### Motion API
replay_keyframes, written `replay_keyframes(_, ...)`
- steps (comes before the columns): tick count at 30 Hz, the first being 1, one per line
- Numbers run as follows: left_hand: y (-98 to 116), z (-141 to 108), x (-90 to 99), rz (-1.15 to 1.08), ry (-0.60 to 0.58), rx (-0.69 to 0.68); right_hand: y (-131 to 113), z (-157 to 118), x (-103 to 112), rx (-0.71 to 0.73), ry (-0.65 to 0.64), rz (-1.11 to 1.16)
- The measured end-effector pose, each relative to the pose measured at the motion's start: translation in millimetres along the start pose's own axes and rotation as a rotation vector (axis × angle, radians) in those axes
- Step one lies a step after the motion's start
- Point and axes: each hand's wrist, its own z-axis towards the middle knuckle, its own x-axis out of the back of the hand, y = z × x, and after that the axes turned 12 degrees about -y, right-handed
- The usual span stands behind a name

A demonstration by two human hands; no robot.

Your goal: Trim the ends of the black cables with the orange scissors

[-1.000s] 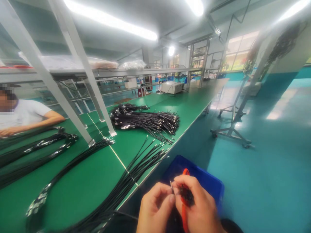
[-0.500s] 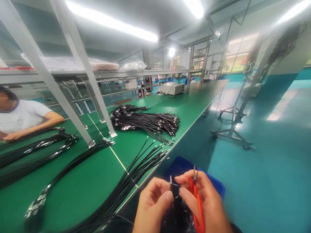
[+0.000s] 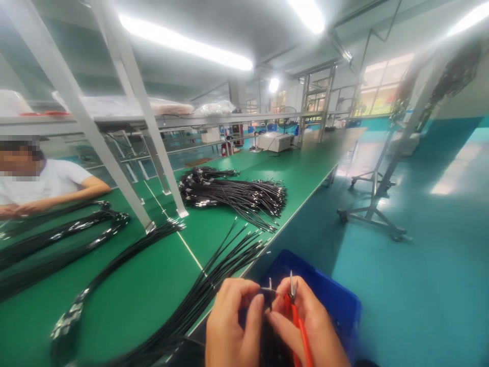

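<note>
**Hands w/ cutters and wire end over blue bin**

Bottom centre of frame: left hand [image 3: 232,326] pinches a thin black wire end [image 3: 269,295] betw. thumb and fingertips, its short metal tip sticking up. Right hand [image 3: 305,331] is closed around red-handled cutters [image 3: 297,316]; the small metal nose points up, just beside the wire tip, approx. level w/ it. Can't tell if nose touches the wire. A dark bunch of wire hangs down betw. the two hands, partly hidden by them.

Directly behind the hands, lower centre-right: blue plastic bin [image 3: 336,300], off the bench edge, over the teal floor.

Green bench [image 3: 153,285] fills the lower left and runs to the upper centre. On it:
- long bundle of black cables [image 3: 214,270] running diagonally from bottom left towards the hands, ends fanned near the bench edge
- 2nd bundle [image 3: 126,252] left of that, ends near a white frame leg [image 3: 133,97]
- big heap of black cables [image 3: 233,193] in mid frame
- more bundles [image 3: 57,239] at far left

Far left, mid height: another person in a white shirt [image 3: 57,178], forearm resting on the bench by those bundles. White box-shaped device [image 3: 275,141] on the bench, upper centre. Wheeled metal stand [image 3: 372,214] on the floor, right of centre.
</note>
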Motion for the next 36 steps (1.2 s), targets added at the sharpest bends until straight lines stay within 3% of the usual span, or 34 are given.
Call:
replay_keyframes(3,0.7,1.2,6.1,0.493,0.096,-0.313,6.4,2.2,1.8,0.026,-0.011,-0.012)
replay_keyframes(6,2.9,5.0,7.2,0.69,0.132,-0.421,16.9,7.6,3.7,0.053,-0.047,0.011)
replay_keyframes(10,3.1,7.7,7.4,0.723,0.139,-0.485,19.5,9.2,5.3,0.052,-0.073,-0.021)
replay_keyframes(15,0.2,6.3,11.9,0.699,0.115,-0.417,5.7,1.1,3.6,0.042,0.004,-0.115)
replay_keyframes(24,1.3,6.2,12.5,0.752,0.062,-0.472,1.8,0.2,2.7,0.099,0.002,-0.098)
replay_keyframes(27,-1.9,6.4,16.4,0.549,-0.016,-0.282,-0.5,-1.0,5.0,0.101,0.023,-0.065)
replay_keyframes(31,-1.0,5.9,11.0,-0.117,-0.255,0.039,-2.2,-0.4,2.3,0.061,-0.006,0.012)
replay_keyframes(33,0.6,5.8,2.8,-0.416,-0.261,0.142,-0.4,0.9,-1.0,0.083,0.016,0.017)
replay_keyframes(36,2.4,5.4,-8.3,-0.738,-0.174,0.244,5.6,1.5,-1.9,0.139,0.036,-0.025)
